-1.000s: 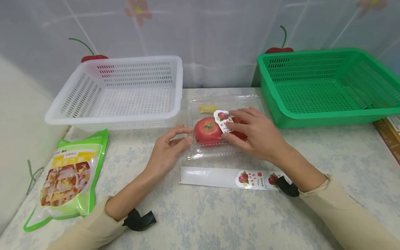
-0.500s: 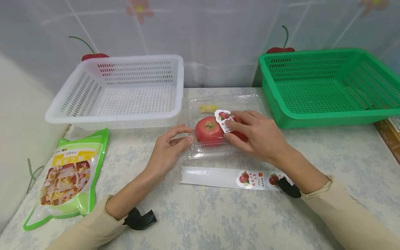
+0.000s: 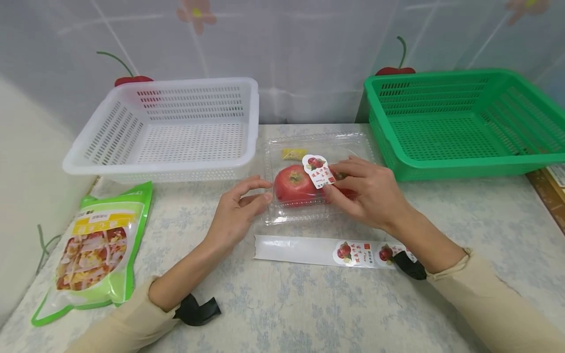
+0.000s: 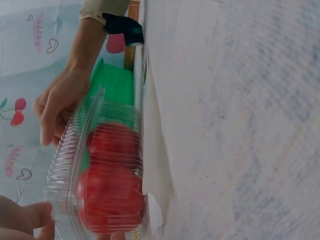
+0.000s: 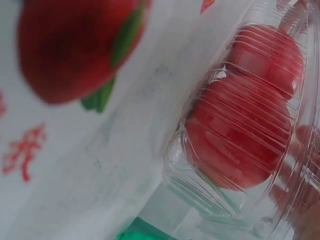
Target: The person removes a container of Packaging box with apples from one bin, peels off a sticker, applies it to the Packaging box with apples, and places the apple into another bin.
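Observation:
A clear plastic clamshell box [image 3: 291,214] holds two red apples; the left apple [image 3: 293,184] shows plainly, the right one is partly hidden by my right hand. A small yellow packet [image 3: 294,154] is visible behind them. On the lid lies a white apple-printed sticker [image 3: 317,169]. My left hand [image 3: 236,211] holds the box's left end, thumb and fingers at its edge. My right hand [image 3: 372,193] is over the lid, thumb and fingertips touching the sticker's right edge. In the left wrist view, the right hand [image 4: 62,105] is above the box with fingers pointing down.
A strip of sticker backing [image 3: 295,249] with more apple stickers lies in front of the box. Behind left stands a white basket [image 3: 159,169], behind right a green basket [image 3: 468,164]. A green food bag [image 3: 94,250] lies at left.
My right fingers have slid right across the sticker toward its edge, uncovering more of its print. The left hand, box and sticker keep their places.

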A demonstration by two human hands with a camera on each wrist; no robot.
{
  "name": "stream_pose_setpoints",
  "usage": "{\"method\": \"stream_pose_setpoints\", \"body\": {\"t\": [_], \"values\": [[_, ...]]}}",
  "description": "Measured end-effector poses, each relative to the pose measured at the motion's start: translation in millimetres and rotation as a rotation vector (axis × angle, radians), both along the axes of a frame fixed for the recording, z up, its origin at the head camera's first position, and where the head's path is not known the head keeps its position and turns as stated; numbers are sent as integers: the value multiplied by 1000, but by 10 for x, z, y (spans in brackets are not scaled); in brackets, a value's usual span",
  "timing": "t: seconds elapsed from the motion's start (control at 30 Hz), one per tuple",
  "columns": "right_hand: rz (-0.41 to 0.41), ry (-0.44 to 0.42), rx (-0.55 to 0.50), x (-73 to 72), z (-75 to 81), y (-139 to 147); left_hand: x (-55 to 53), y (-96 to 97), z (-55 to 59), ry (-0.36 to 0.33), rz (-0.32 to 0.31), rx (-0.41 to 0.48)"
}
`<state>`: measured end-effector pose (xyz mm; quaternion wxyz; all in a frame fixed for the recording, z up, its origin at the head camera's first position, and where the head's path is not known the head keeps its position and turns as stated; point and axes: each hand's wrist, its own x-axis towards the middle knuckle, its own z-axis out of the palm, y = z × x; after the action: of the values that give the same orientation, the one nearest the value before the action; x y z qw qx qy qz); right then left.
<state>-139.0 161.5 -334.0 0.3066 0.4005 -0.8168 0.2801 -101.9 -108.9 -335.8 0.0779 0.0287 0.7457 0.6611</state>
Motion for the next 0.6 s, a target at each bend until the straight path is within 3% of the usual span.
{"method": "stream_pose_setpoints", "body": {"t": [0.37, 0.5, 0.6], "values": [[-120, -101, -146, 42, 78, 22, 0, 5, 14, -36, 5, 28], [-160, -128, -308, 120, 137, 71, -1, 6, 35, -50, 0, 30], [-188, -202, -524, 232, 161, 178, -4, 8, 36, -50, -11, 29]]}}
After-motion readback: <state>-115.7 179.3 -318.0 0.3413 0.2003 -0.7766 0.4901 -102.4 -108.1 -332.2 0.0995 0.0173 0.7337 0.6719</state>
